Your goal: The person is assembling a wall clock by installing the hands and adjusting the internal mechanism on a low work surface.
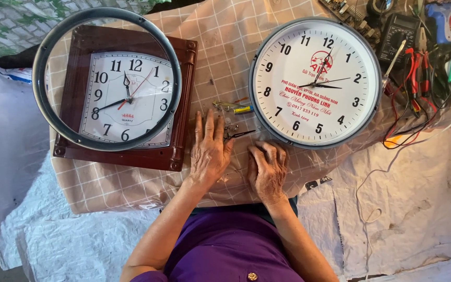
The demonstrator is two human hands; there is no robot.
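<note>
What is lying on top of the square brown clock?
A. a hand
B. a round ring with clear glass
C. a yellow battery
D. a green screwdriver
B: a round grey ring with clear glass lies over the square brown clock, whose face shows through it; both hands rest on the cloth beside it.

Under everything you have a table spread with a beige checked cloth [225, 31], creased and lying over white woven plastic sheeting [69, 240] that hangs off toward you. To your right a stained, off-white sheet [418, 203] covers the rest. At the top left corner you see a pale brick-patterned wall [6, 26] with green leaves. Soft, even daylight falls throughout.
</note>
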